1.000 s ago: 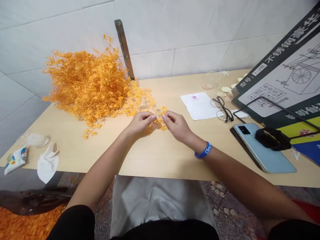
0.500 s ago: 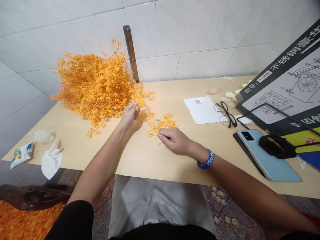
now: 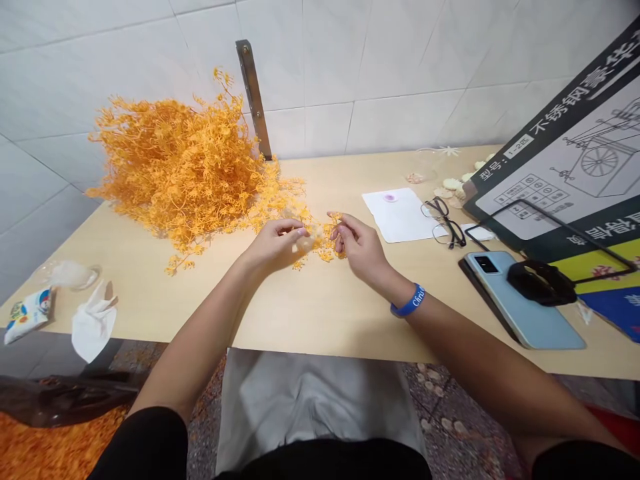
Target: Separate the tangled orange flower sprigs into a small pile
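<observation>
A large heap of orange dried flower sprigs [image 3: 185, 160] lies at the left back of the table. To its right, my left hand [image 3: 280, 240] is closed in a pinch, thumb and fingertips at the edge of a small orange sprig [image 3: 325, 250]. From the other side my right hand [image 3: 363, 247], with a blue wristband, pinches that sprig between thumb and fingers. Loose orange bits lie between the heap and my hands. The exact spot each set of fingertips grips is partly hidden by the blossoms.
On the right are a white paper [image 3: 400, 217], eyeglasses [image 3: 445, 223], a light blue phone [image 3: 530, 300] and a large printed box [image 3: 565, 160]. A tissue [image 3: 95, 323] and small packet [image 3: 29, 315] lie at the left edge. Below sits a bag of orange pieces [image 3: 55, 440].
My left hand has moved right and slightly down, away from the heap. The right hand has risen and turned, its fingers now lifted around the sprig. The view has shifted a little.
</observation>
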`<control>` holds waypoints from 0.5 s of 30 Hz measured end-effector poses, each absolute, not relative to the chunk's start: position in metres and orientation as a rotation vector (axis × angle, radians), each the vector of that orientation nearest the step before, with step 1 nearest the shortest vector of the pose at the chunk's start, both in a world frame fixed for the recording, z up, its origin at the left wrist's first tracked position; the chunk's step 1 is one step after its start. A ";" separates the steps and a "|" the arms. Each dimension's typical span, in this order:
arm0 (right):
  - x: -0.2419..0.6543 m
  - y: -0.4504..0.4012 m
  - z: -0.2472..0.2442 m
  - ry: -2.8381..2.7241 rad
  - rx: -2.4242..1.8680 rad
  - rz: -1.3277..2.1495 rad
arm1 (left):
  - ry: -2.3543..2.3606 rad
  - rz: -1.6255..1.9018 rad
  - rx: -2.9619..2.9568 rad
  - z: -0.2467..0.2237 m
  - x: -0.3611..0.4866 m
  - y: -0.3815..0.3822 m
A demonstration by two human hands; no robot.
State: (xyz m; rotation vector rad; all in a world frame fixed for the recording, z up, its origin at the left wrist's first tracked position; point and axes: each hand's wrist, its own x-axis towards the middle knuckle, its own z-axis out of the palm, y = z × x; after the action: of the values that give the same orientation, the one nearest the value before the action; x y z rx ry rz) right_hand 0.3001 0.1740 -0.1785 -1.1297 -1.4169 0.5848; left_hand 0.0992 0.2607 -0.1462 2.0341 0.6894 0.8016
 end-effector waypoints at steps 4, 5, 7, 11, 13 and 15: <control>0.299 0.174 -0.181 -1.368 -1.104 0.645 | 0.612 0.722 2.198 -0.153 0.104 0.258; 0.298 0.173 -0.181 -1.384 -1.115 0.629 | 0.628 0.722 2.217 -0.153 0.105 0.257; 0.295 0.172 -0.180 -1.464 -1.123 0.525 | 0.679 0.743 2.208 -0.153 0.107 0.255; 0.290 0.170 -0.179 -1.690 -1.019 0.201 | 0.638 0.670 2.090 -0.155 0.108 0.250; 0.288 0.170 -0.179 -1.747 -0.977 0.145 | 0.646 0.602 2.072 -0.157 0.107 0.248; 0.287 0.170 -0.180 -1.765 -0.987 0.153 | 0.640 0.571 2.109 -0.157 0.107 0.246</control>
State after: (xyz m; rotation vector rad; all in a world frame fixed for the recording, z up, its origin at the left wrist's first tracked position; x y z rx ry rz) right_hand 0.2867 0.1704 -0.1796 -0.9868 -1.7649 0.1526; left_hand 0.1070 0.2460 -0.1571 2.1093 0.6397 0.5707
